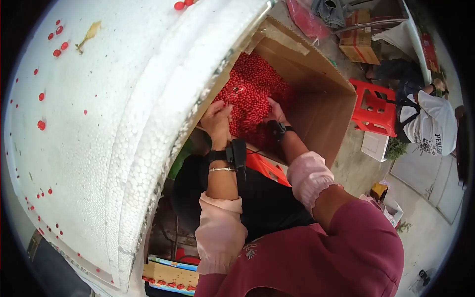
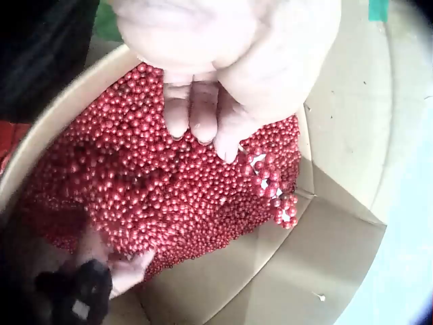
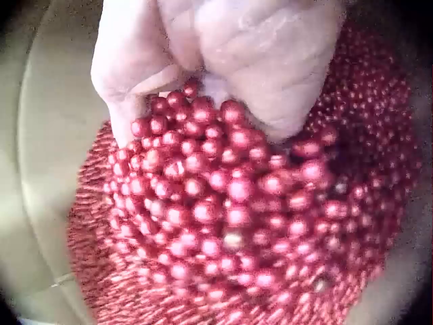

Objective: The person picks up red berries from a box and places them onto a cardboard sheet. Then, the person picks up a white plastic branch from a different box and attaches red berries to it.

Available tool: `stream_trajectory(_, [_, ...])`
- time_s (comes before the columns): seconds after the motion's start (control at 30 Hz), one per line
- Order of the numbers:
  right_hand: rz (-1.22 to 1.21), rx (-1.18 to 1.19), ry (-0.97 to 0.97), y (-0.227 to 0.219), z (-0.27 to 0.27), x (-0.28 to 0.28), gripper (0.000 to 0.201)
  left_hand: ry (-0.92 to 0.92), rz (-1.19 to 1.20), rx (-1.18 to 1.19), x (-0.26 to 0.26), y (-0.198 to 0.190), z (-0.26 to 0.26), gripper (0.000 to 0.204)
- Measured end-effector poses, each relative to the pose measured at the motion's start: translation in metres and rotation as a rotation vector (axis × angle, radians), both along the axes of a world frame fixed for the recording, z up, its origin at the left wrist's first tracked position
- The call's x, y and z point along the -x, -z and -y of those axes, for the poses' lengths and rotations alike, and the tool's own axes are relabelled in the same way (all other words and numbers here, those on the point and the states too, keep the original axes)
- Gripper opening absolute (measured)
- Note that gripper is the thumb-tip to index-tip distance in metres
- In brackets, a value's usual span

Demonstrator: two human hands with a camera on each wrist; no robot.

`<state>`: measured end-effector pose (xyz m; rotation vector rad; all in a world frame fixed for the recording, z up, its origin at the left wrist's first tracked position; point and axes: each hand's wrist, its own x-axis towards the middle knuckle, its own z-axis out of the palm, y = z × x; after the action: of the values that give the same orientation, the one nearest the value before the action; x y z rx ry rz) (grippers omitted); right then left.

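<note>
A cardboard box [image 1: 316, 109] holds a deep heap of small round red berries [image 1: 252, 84]. My left hand [image 1: 216, 119] is over the near left side of the heap with its fingers bent down. In the left wrist view, a small berry cluster [image 2: 270, 186] with white gaps hangs at its fingertips, pinched there. On the other side, my right hand [image 1: 278, 113] reaches into the heap. In the right wrist view its thumb and fingers curl round a mound of berries, and part of the fingers is hidden among them.
A white foam box [image 1: 99, 123] with scattered berries on top stands close on the left. Beyond the cardboard box is a red plastic stool [image 1: 373, 106]. Another person [image 1: 430, 123] is at the far right. A carton [image 1: 358, 37] stands at the back.
</note>
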<state>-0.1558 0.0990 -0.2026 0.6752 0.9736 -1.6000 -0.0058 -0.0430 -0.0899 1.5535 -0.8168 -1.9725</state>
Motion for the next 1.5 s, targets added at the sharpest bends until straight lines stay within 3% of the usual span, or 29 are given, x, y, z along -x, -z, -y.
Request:
stream_trajectory(0.07, [0.007,0.231,0.025,-0.063,0.021,0.006,0.032,0.004,-0.003,-0.006,0.003,0.002,-0.001,0.02])
stream_trajectory(0.1, [0.002,0.23,0.025,-0.08,0.026,0.012,0.032,0.005,0.014,-0.01,0.005,0.002,-0.001,0.019])
stream_trajectory(0.2, [-0.161,0.414,-0.139,-0.128,0.04,0.024,0.03,0.015,0.048,-0.014,0.01,0.002,-0.004,0.018])
stream_trajectory(0.3, [-0.689,0.234,-0.386,-0.18,0.068,0.013,0.028,0.064,0.049,0.005,0.011,0.003,-0.006,0.016])
stream_trajectory(0.33, [-0.691,0.235,-0.383,-0.184,0.073,0.009,0.028,0.066,0.048,0.008,0.011,0.003,-0.005,0.016])
stream_trajectory(0.43, [-1.319,0.087,-0.573,-0.191,0.083,-0.003,0.026,0.015,0.053,0.011,0.01,0.0,-0.005,0.014])
stream_trajectory(0.6, [-1.283,0.101,-0.525,-0.202,0.081,-0.009,0.024,-0.07,-0.004,-0.048,0.008,0.001,-0.005,0.013])
stream_trajectory(0.63, [-1.205,0.072,-0.429,-0.198,0.08,-0.005,0.024,-0.05,0.031,-0.007,0.007,0.003,-0.005,0.013])
stream_trajectory(0.7, [-1.046,0.018,-0.235,-0.186,0.079,0.006,0.026,-0.008,0.099,0.079,0.008,0.006,-0.003,0.015])
stream_trajectory(0.73, [-1.047,0.016,-0.233,-0.168,0.077,0.012,0.026,-0.005,0.098,0.079,0.007,0.005,-0.003,0.015])
stream_trajectory(0.8, [-0.945,-0.412,-0.277,-0.103,0.071,0.031,0.031,-0.07,0.052,0.006,0.005,0.0,-0.003,0.014])
stream_trajectory(0.83, [-0.947,-0.411,-0.27,-0.067,0.069,0.038,0.031,-0.102,0.028,-0.028,0.005,-0.002,-0.001,0.014])
stream_trajectory(0.9, [-1.249,-0.45,-0.273,0.001,0.07,0.054,0.036,-0.113,0.03,-0.033,0.004,-0.002,0.003,0.014])
stream_trajectory(0.93, [-1.243,-0.458,-0.277,0.011,0.081,0.056,0.036,-0.123,0.038,-0.045,0.001,-0.003,0.002,0.015])
stream_trajectory(1.0, [-0.9,-0.819,-0.55,0.026,0.11,0.058,0.037,-0.131,0.047,-0.05,-0.005,0.0,0.004,0.015])
stream_trajectory(1.03, [-0.899,-0.814,-0.549,0.045,0.113,0.065,0.037,-0.105,0.021,-0.098,-0.01,0.006,0.006,0.016])
stream_trajectory(1.13, [-0.078,0.28,-0.124,0.125,0.1,0.08,0.037,-0.064,-0.036,-0.2,-0.015,0.012,0.012,0.017])
stream_trajectory(1.17, [-0.075,0.278,-0.128,0.065,0.076,0.056,0.037,-0.037,0.009,-0.207,-0.014,0.004,0.014,0.017])
stream_trajectory(1.23, [-1.288,0.414,-0.516,-0.05,0.111,0.034,0.036,0.026,0.097,-0.224,-0.013,-0.005,0.015,0.018])
stream_trajectory(1.27, [-1.289,0.412,-0.519,-0.077,0.113,0.033,0.036,0.025,0.095,-0.227,-0.012,0.002,0.013,0.018])
stream_trajectory(1.33, [-1.921,0.444,-0.856,-0.113,0.11,0.034,0.036,0.008,0.164,-0.07,-0.009,0.023,0.004,0.017])
stream_trajectory(1.37, [-1.922,0.439,-0.853,-0.13,0.109,0.03,0.036,0.003,0.197,0.011,-0.008,0.027,0.002,0.017])
stream_trajectory(1.47, [-1.025,0.14,-0.7,-0.164,0.108,0.022,0.037,-0.038,0.096,0.005,-0.009,0.016,0.0,0.015])
stream_trajectory(1.5, [-0.964,0.01,-0.533,-0.151,0.103,0.028,0.038,-0.064,0.044,0.004,-0.01,0.013,0.001,0.015])
